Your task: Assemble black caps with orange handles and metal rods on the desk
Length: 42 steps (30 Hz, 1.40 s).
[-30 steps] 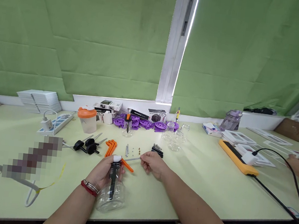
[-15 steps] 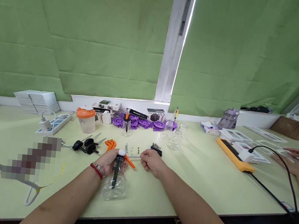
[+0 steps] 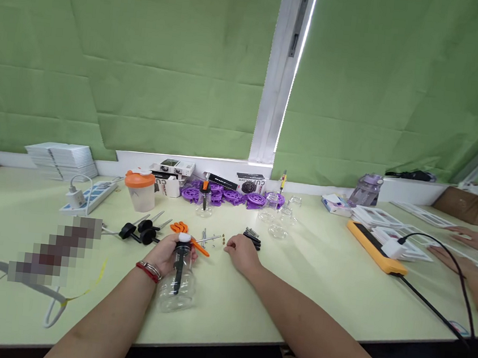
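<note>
Clear bottle (image 3: 176, 291), black stem (image 3: 179, 269) inside, orange lever (image 3: 200, 248) at cap (image 3: 184, 237); neck clamped in left hand (image 3: 166, 251). Right hand (image 3: 242, 253) curled knuckles-up, hold impossible to tell; cap partly hidden.

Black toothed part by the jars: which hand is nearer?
Right. The right hand lies just in front of the black toothed part; the left hand is farther left, holding the clear bottle.

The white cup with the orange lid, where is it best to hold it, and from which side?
Probably around the white body of the cup, just below the orange lid, coming from the near side. It stands upright and its wall is round and plain. A power strip lies at its left and boxes behind it.
</note>
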Tool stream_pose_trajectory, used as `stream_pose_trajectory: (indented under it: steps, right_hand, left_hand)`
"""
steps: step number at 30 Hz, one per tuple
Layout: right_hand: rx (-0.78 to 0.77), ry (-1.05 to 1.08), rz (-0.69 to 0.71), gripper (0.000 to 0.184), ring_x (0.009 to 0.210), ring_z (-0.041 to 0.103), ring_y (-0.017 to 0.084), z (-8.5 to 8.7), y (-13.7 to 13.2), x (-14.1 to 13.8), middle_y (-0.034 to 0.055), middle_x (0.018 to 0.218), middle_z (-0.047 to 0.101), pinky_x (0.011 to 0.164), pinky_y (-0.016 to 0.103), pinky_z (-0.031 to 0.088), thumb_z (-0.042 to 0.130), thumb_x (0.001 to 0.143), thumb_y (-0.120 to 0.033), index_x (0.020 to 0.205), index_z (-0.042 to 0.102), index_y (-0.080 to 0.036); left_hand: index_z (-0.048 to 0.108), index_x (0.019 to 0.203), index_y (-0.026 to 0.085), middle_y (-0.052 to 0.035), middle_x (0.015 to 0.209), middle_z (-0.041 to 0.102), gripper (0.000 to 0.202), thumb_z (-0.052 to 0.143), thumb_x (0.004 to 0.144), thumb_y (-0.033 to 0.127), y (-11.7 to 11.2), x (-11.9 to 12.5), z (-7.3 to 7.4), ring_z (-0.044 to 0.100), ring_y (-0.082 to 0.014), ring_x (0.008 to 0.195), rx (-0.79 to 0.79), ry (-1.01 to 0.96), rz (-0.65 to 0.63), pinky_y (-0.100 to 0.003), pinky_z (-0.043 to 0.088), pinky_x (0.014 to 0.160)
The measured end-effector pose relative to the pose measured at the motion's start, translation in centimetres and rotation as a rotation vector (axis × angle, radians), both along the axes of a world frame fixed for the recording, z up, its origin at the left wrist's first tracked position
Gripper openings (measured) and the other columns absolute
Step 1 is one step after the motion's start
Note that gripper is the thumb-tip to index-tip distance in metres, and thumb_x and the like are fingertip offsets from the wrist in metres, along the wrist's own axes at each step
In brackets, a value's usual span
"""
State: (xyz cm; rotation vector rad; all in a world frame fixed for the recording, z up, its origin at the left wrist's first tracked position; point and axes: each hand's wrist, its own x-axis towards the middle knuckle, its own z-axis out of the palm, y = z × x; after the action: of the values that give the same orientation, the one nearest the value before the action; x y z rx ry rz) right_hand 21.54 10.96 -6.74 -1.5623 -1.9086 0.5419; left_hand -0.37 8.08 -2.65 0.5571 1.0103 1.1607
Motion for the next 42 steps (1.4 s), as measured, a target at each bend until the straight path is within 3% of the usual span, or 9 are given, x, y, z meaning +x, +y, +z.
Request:
stream_pose_trajectory:
  steps: [6, 12, 22, 26, 29, 31, 34, 37, 42]
  right_hand:
    - [0.017, -0.134, 0.015, 0.016, 0.079, 0.058, 0.017, -0.1, 0.5, -1.0, 0.0067, 0.09, 0.066, 0.066, 0.026, 0.035, 0.054, 0.082, -0.019, 0.076, 0.069, -0.018]
    - [-0.006, -0.078, -0.027, 0.016, 0.078, 0.059, 0.016, 0.0, 0.1, -0.8, 0.0049, 0.087, 0.067, 0.065, 0.024, 0.036, 0.055, 0.081, -0.018, 0.095, 0.064, -0.019]
    - [0.008, -0.122, -0.027, 0.017, 0.084, 0.06, 0.017, 0.3, 0.6, -1.8, 0.0059, 0.09, 0.067, 0.07, 0.025, 0.039, 0.05, 0.083, -0.016, 0.096, 0.061, -0.019]
    - [0.183, -0.276, 0.01, 0.022, 0.099, 0.055, 0.021, 1.0, -0.3, -0.6, 0.0091, 0.114, 0.059, 0.084, 0.031, 0.039, 0.05, 0.084, -0.021, 0.103, 0.06, -0.019]
    - [0.284, -0.438, 0.011, 0.036, 0.126, 0.035, 0.029, 1.4, -0.6, 1.3, 0.0122, 0.138, 0.042, 0.102, 0.039, 0.026, 0.051, 0.085, -0.031, 0.117, 0.056, -0.017]
    - [0.258, -0.501, -0.013, 0.05, 0.134, 0.021, 0.033, 1.4, -0.4, 2.6, 0.0126, 0.147, 0.029, 0.106, 0.045, 0.017, 0.046, 0.087, -0.043, 0.13, 0.047, -0.017]
    - [0.152, -0.533, -0.037, 0.064, 0.138, 0.011, 0.037, 1.0, 0.5, 3.8, 0.0119, 0.152, 0.019, 0.106, 0.051, 0.013, 0.032, 0.089, -0.055, 0.143, 0.031, -0.02]
    - [0.047, -0.529, -0.017, 0.068, 0.137, 0.015, 0.039, 0.6, 1.5, 4.1, 0.0127, 0.152, 0.018, 0.104, 0.054, 0.015, 0.027, 0.088, -0.06, 0.146, 0.023, -0.023]
    - [0.065, -0.507, 0.147, 0.063, 0.135, 0.025, 0.033, 0.5, 2.5, 4.8, 0.0149, 0.147, 0.03, 0.106, 0.047, 0.019, 0.026, 0.091, -0.054, 0.142, 0.033, -0.019]
  left_hand:
    - [0.058, 0.073, 0.013, -0.0066, 0.057, 0.061, 0.007, 0.054, 0.073, 0.018, 0.5, -0.3, -0.3, 0.063, -0.0197, 0.055, 0.09, -0.07, -0.003, -0.032, 0.053, 0.056]
    - [0.06, 0.074, 0.012, -0.0085, 0.058, 0.063, 0.009, 0.053, 0.073, 0.018, 0.5, -0.3, -0.2, 0.063, -0.0203, 0.056, 0.088, -0.065, -0.042, -0.032, 0.053, 0.056]
    - [0.059, 0.077, 0.014, -0.0056, 0.056, 0.061, 0.009, 0.051, 0.074, 0.017, 0.4, -0.1, 0.3, 0.063, -0.0202, 0.054, 0.033, -0.069, 0.009, -0.033, 0.054, 0.053]
    - [0.058, 0.077, 0.013, -0.0063, 0.058, 0.062, 0.007, 0.052, 0.076, 0.017, 0.4, -0.1, 0.3, 0.064, -0.0205, 0.058, 0.051, -0.047, 0.015, -0.033, 0.055, 0.055]
    - [0.057, 0.078, 0.013, -0.0065, 0.06, 0.063, 0.005, 0.054, 0.077, 0.017, 0.5, 0.0, 0.3, 0.066, -0.021, 0.061, 0.081, -0.031, 0.058, -0.033, 0.056, 0.058]
    - [0.057, 0.078, 0.013, -0.0069, 0.061, 0.063, 0.005, 0.054, 0.077, 0.017, 0.7, 0.0, 0.2, 0.066, -0.0217, 0.062, 0.089, -0.022, 0.103, -0.033, 0.056, 0.058]
    - [0.057, 0.079, 0.013, -0.0074, 0.062, 0.064, 0.005, 0.054, 0.078, 0.017, 0.7, 0.1, 0.3, 0.067, -0.0219, 0.062, 0.081, -0.01, 0.128, -0.034, 0.056, 0.057]
    - [0.057, 0.08, 0.012, -0.0069, 0.061, 0.063, 0.005, 0.053, 0.078, 0.016, 0.6, 0.2, 0.5, 0.066, -0.0215, 0.061, 0.083, -0.014, 0.112, -0.034, 0.056, 0.058]
    - [0.057, 0.082, 0.012, -0.0072, 0.061, 0.063, 0.007, 0.051, 0.079, 0.016, 0.4, 0.2, 0.6, 0.066, -0.0215, 0.061, 0.082, -0.009, 0.103, -0.033, 0.056, 0.058]
